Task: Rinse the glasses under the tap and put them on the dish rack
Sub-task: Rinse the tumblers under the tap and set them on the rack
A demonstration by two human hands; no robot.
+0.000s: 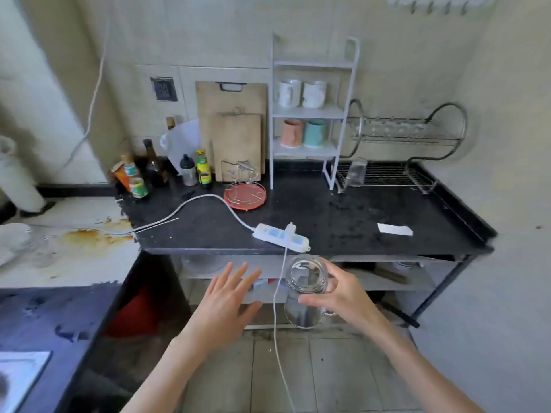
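path past fingertips: power strip (281, 236) + cord (278, 308) block counter edge
beyond: bare black counter (343, 210), open to dish rack (387, 174)

The shiny metal sink (21, 380) is cut off by the left and bottom edges. The small bottle labels (203, 166) cannot be read. The clear glasses on the wire dish rack (396, 129) are blurred.

Clear glass (305, 290); black speckled counter (343, 216); red tray (245, 195); white power strip (280, 237); pink cup (292, 132), teal cup (315, 133)
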